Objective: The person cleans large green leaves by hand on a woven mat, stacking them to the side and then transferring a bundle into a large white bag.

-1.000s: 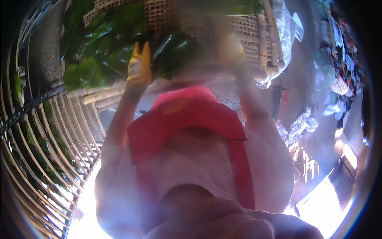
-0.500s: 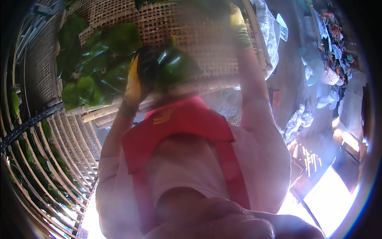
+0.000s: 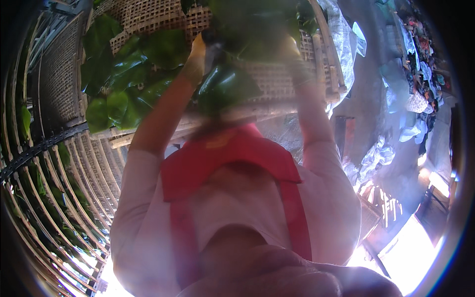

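Note:
A large dark green leaf (image 3: 255, 29), smeared by motion, spans the gap between my hands above a woven bamboo tray (image 3: 148, 15). My left hand (image 3: 200, 49), in a yellow glove with dark finger pads, grips its left edge. At the opposite edge is my right hand (image 3: 291, 52), also gloved in yellow, closed on the leaf; its fingers are blurred and partly hidden by it. Glossy leaves (image 3: 131, 62) lie overlapping on the tray's left part. Another shiny leaf (image 3: 227, 86) rests on the weave between my forearms, near the tray's front edge.
The tray's wooden side rail (image 3: 327, 49) runs along the right, beside clear plastic sheeting (image 3: 346, 54). Slatted bamboo racks (image 3: 91, 163) with leaves stand at left. Crumpled plastic (image 3: 377, 157) lies on the floor at right, with a heap of mixed items (image 3: 420, 64) farther off.
My left hand has moved up and right, off the leaves near the front edge, to the large leaf. My right hand has come down slightly, and that leaf now fills the space between both hands.

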Tool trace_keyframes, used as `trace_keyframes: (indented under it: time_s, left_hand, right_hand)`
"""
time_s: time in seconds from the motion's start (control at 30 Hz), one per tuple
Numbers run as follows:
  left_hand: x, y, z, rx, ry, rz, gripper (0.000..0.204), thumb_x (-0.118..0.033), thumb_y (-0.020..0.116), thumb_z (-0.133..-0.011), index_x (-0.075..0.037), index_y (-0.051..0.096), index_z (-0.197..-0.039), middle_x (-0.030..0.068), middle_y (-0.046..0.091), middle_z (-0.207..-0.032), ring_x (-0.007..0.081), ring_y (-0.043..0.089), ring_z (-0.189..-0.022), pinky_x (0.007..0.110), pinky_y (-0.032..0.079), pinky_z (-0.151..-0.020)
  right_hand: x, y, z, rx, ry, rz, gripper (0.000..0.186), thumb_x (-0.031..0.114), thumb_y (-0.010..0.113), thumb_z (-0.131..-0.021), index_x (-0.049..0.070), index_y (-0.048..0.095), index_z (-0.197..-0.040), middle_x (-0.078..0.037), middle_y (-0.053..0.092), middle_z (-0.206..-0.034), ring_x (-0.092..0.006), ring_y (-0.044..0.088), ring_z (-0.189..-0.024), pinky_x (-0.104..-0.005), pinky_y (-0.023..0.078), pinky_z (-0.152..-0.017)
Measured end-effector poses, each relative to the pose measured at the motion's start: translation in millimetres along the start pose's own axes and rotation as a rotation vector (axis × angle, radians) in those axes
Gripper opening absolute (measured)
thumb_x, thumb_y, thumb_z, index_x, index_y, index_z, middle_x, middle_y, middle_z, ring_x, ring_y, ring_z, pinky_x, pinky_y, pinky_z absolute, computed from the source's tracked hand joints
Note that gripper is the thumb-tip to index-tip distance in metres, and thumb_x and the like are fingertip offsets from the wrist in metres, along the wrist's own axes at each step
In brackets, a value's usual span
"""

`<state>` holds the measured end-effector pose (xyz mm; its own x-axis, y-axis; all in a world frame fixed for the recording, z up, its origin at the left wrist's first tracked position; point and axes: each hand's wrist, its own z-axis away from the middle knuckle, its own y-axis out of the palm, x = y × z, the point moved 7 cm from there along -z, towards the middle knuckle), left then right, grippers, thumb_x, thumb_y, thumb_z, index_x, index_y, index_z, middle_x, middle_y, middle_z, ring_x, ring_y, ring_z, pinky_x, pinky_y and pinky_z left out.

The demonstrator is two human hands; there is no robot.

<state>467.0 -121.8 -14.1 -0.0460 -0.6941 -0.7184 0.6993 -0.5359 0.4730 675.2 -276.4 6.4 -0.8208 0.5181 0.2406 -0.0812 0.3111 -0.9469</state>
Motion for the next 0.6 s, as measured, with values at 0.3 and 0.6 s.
trace_keyframes:
  time_s: [0.3, 0.6]
  left_hand:
    - [30.9, 35.7, -28.7, 0.699, -0.266, 0.364, 0.032, -0.014, 0.048, -0.093, -0.003, 0.051, -0.122, 0.0096, 0.061, -0.112, 0.0217, 0.06, -0.091, 0.034, 0.051, -0.078]
    - [-97.4, 87.2, 70.9, 0.687, 0.242, -0.325, 0.041, -0.01, 0.051, -0.091, 0.001, 0.044, -0.13, 0.014, 0.051, -0.128, 0.0244, 0.049, -0.118, 0.035, 0.039, -0.101]
  right_hand:
    - [48.0, -13.2, 45.2, -0.293, 0.258, -1.803, 0.025, 0.008, 0.051, -0.092, 0.008, 0.058, -0.116, -0.008, 0.063, -0.108, -0.0186, 0.061, -0.094, -0.0308, 0.051, -0.085]
    - [29.9, -52.8, 35.4, 0.153, 0.231, -1.895, 0.048, 0.011, 0.053, -0.091, 0.004, 0.037, -0.135, -0.01, 0.05, -0.129, -0.0186, 0.05, -0.116, -0.0316, 0.042, -0.099]
